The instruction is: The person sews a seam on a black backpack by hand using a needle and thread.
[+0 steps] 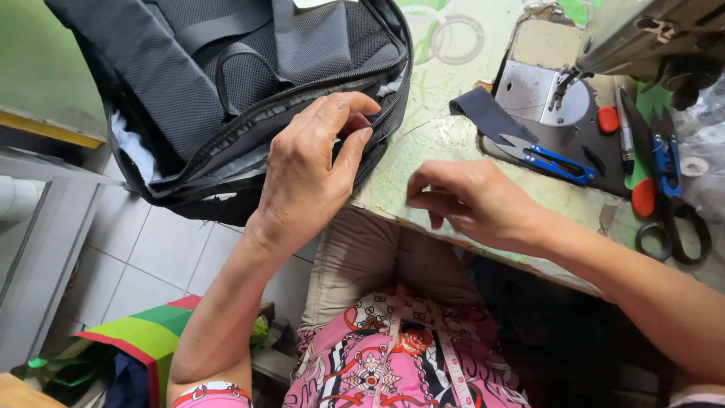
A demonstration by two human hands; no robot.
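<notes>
We're in a pink patterned top [400, 363], short sleeves with red trim; forearms bare, no rings on our hands.

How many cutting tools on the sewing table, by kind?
Thread snips, blue handle: 2, one by the presser foot, one further right.
Scissors, black handles: 1.
Total: 3.
Neither the left hand on the backpack nor the right hand holds one.

One backpack [226, 98], two blue thread snips [547, 159] [666, 162], one black scissors [672, 227], two hands [310, 170] [472, 200].
</notes>
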